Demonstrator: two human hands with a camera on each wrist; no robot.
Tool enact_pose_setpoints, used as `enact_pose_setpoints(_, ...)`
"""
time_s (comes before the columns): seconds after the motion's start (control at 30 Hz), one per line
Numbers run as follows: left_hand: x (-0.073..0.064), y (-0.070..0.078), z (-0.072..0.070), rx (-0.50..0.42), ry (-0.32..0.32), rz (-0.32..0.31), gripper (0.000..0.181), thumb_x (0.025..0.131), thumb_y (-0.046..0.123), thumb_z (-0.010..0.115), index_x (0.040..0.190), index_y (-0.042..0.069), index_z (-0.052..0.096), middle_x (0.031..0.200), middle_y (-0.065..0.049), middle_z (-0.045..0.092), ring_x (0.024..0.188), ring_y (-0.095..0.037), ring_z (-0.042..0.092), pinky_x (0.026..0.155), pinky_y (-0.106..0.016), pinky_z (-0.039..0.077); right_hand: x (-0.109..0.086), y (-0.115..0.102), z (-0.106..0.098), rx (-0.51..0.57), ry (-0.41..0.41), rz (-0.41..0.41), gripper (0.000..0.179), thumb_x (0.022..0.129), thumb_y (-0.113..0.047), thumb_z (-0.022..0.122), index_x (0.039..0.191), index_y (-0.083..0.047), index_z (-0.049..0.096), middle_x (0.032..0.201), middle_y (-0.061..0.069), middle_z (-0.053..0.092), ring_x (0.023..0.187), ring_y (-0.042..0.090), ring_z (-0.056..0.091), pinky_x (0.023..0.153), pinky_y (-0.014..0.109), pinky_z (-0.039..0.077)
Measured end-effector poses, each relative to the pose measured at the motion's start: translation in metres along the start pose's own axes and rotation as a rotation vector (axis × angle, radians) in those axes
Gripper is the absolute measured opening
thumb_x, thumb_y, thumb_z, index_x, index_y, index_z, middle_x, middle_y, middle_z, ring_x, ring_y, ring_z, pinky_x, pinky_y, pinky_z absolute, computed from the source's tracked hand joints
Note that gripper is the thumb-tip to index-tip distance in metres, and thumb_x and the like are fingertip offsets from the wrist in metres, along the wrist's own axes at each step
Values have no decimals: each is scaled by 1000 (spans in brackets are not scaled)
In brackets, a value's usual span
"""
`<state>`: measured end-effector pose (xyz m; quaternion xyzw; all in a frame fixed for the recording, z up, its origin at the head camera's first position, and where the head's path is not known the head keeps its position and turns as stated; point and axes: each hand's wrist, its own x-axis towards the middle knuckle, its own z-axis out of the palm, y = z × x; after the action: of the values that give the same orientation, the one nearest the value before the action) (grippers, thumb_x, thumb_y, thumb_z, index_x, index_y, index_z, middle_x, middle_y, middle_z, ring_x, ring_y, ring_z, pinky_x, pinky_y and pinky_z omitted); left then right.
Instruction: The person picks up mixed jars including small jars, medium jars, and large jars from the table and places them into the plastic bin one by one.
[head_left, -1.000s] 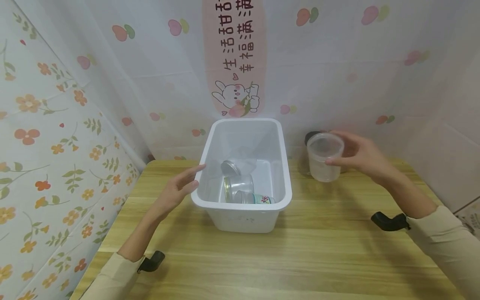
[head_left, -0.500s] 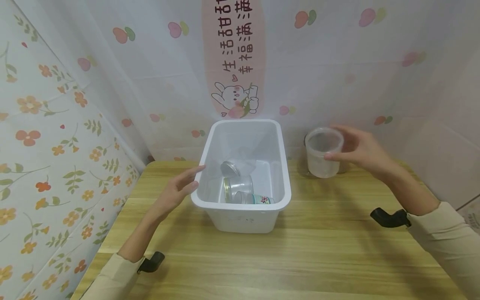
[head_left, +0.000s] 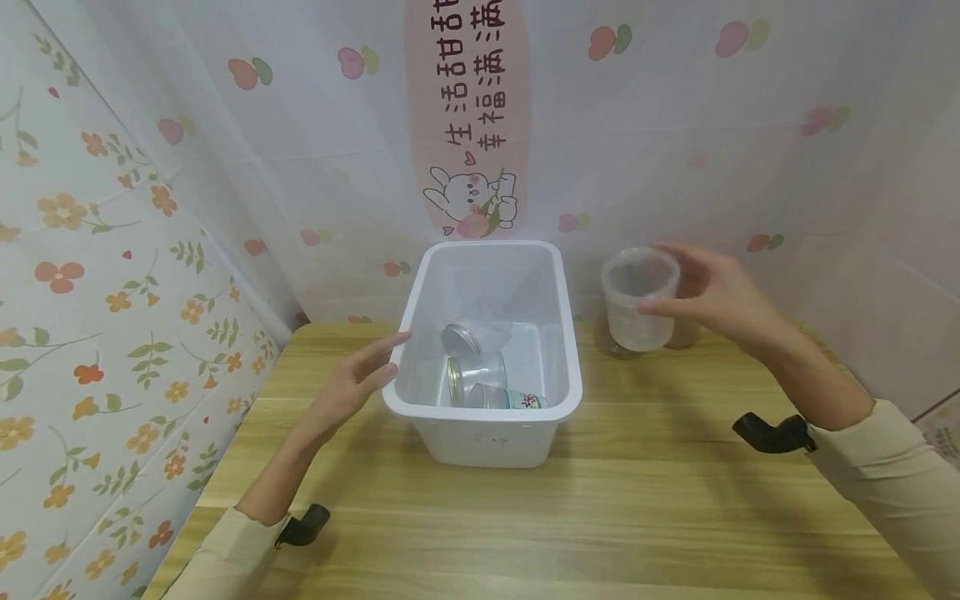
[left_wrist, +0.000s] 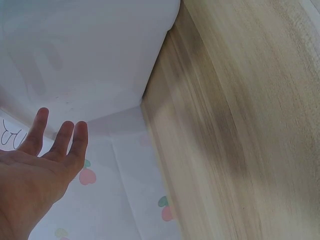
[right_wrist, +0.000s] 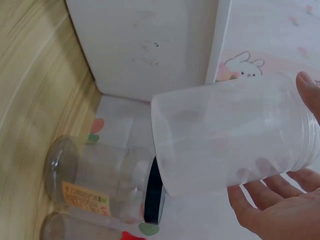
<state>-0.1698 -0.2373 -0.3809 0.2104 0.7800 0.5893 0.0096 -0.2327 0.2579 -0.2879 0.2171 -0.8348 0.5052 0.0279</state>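
My right hand [head_left: 723, 300] grips a translucent, lidless plastic jar [head_left: 639, 312], thumb on the near side and fingers round the far side. In the right wrist view the jar [right_wrist: 215, 135] is raised above the table, its threaded mouth at the hand's end. My left hand [head_left: 352, 379] has its fingertips at the left rim of a white plastic bin [head_left: 487, 442]; its fingers [left_wrist: 62, 142] are extended and apart. Inside the bin lie a silver-lidded container [head_left: 460, 339], a clear jar with a gold lid [head_left: 480, 371] and a clear container with a flowered teal label [head_left: 523, 399].
Behind the held jar stands a clear jar with a black lid and orange label [right_wrist: 87, 172]. Beside it, partly cut off, is another clear container with a red piece [right_wrist: 75, 230]. The wooden table [head_left: 637, 517] meets a printed curtain [head_left: 337, 183] at the back.
My right hand has lifted the translucent jar slightly and moved it a little left, towards the bin. The jar now covers the black lid in the head view. My left hand stays at the rim.
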Motion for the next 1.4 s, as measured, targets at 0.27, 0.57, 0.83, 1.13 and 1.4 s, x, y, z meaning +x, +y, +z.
enact_pose_setpoints(0.27, 0, 1, 1, -11, -5, -1, 49, 105, 12, 56, 152, 5, 46, 157, -14, 40, 142, -34, 37, 108, -57, 33, 4, -10, 7, -24, 16, -26, 75, 81, -10, 88, 147, -11, 53, 133, 17, 60, 115, 35, 62, 83, 24, 53)
enact_pose_setpoints(0.57, 0, -1, 1, -8, -7, 8, 48, 105, 13, 54, 152, 6, 46, 158, -13, 39, 143, -35, 35, 109, -59, 31, 10, -25, 15, -97, 41, -60, 78, 78, -13, 91, 146, -13, 54, 129, 12, 61, 108, 31, 63, 79, 25, 51)
enact_pose_setpoints(0.83, -1, 0, 1, -7, -3, 9, 48, 105, 13, 54, 152, 6, 47, 157, -12, 40, 142, -35, 36, 108, -60, 31, 15, -37, 23, -151, 58, -98, 82, 75, -16, 93, 146, -11, 54, 132, 10, 62, 109, 27, 61, 82, 26, 48)
enact_pose_setpoints(1.13, -2, -2, 1, 6, 2, 16, 48, 105, 13, 54, 152, 7, 47, 158, -11, 39, 143, -36, 36, 108, -62, 31, 19, -47, 32, -247, 102, -168, 87, 70, -13, 96, 145, -2, 54, 138, 18, 58, 116, 38, 57, 94, 57, 44)
enact_pose_setpoints(1.4, -1, -2, 0, 10, 1, 11, 48, 105, 15, 54, 152, 9, 47, 158, -11, 39, 143, -35, 36, 107, -63, 31, 22, -52, 37, -322, 120, -208, 89, 68, -15, 97, 145, -2, 54, 140, 17, 58, 118, 39, 56, 95, 58, 44)
